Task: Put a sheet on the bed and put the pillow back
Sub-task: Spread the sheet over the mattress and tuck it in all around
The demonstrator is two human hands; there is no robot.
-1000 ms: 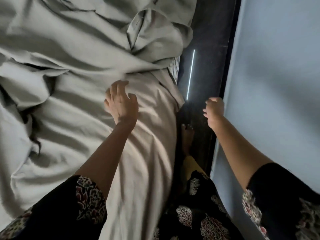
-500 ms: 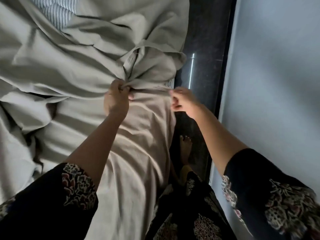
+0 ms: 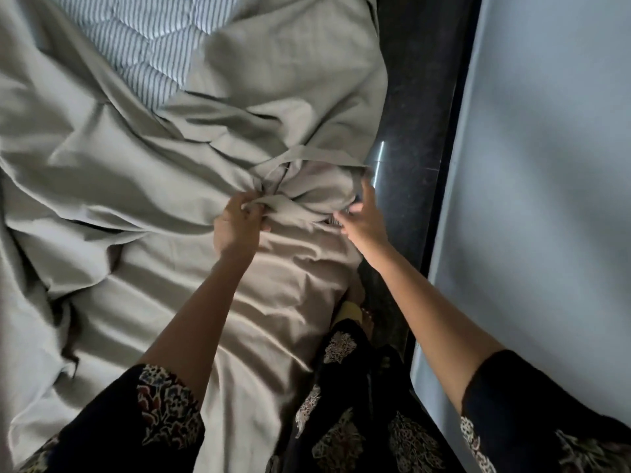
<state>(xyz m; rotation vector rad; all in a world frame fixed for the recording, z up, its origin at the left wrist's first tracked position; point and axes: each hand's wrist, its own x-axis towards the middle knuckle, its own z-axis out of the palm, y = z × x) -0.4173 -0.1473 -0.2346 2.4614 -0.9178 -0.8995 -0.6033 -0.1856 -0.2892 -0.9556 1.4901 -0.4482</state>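
Your sheet (image 3: 102, 172), a plain grey one, lies crumpled over the bed and fills the view from 6 o'clock round through 9 to 12, with deep folds piled toward 9 o'clock and a smoother stretch running down to 6 between your arms. It does not cover everything: toward 11 o'clock a patch of striped mattress (image 3: 136, 52) shows bare where the cloth is pulled back. Just right of centre, at the bed's edge, the sheet is gathered into a twisted bunch (image 3: 317, 186), with a flat hem band (image 3: 307, 153) crossing over it at 12 o'clock of the bunch. Your left hand (image 3: 237, 227) sits at the centre of the view, at 8 o'clock of that bunch, knuckles up, with its fingers curled and pinching a fold of the sheet that runs out of the twist. Your right hand (image 3: 363, 221) is at 4 o'clock of the bunch, on the bed's edge, with its fingers (image 3: 368, 191) splayed and mostly straight, laid against the gathered cloth and not curled round it; the tips are blurred. Both arms come up from 6 and 5 o'clock in dark patterned sleeves (image 3: 112, 431). A strip of dark floor (image 3: 416, 97) runs from 1 o'clock down toward 5, beside the bed, and your bare foot (image 3: 356, 291) stands on it close against the hanging sheet. A pale wall (image 3: 546, 165) fills the 3 o'clock side.
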